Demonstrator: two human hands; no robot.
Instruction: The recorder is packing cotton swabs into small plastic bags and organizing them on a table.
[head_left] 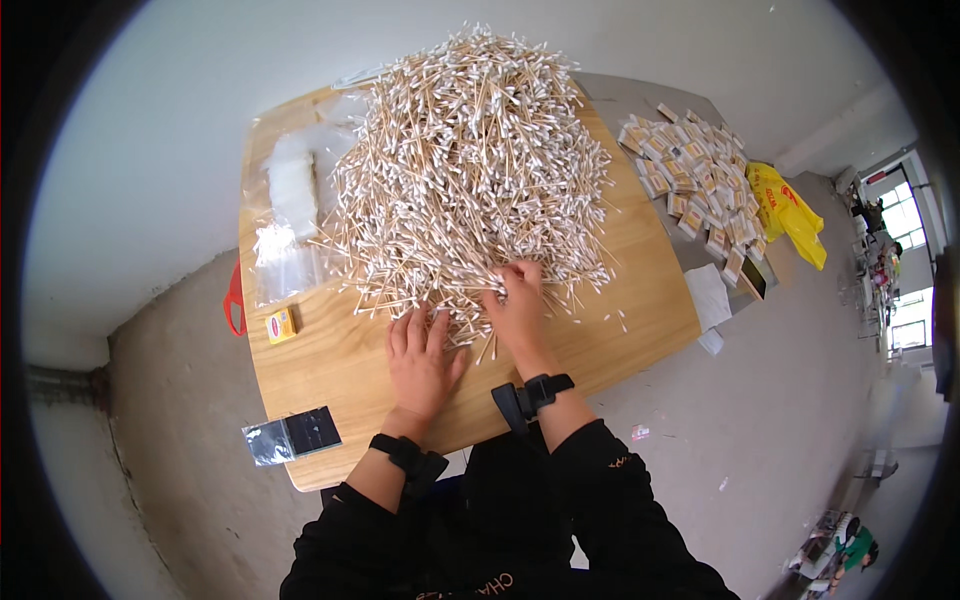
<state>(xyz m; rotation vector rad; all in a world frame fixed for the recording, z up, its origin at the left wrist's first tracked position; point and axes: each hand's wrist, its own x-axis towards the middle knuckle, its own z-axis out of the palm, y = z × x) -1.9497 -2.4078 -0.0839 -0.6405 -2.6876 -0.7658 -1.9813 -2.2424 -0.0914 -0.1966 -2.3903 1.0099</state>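
Observation:
A large heap of cotton swabs (pixel 470 170) with white tips and pale wooden sticks covers much of the wooden table (pixel 640 310). At the heap's near edge, my left hand (pixel 418 365) lies palm down with its fingers spread, their tips touching the nearest swabs. My right hand (pixel 518 312) is a little farther right and forward, its fingers curled and closed on some swabs at the front of the heap. How many it grips is hidden by the fingers. A few loose swabs lie between the two hands.
Clear plastic bags (pixel 292 190) are stacked left of the heap, with a small yellow box (pixel 281 325) nearer me. A dark phone-like object (pixel 314 430) lies at the near left corner. Right of the table are many small packs (pixel 700 170) and a yellow bag (pixel 787 215).

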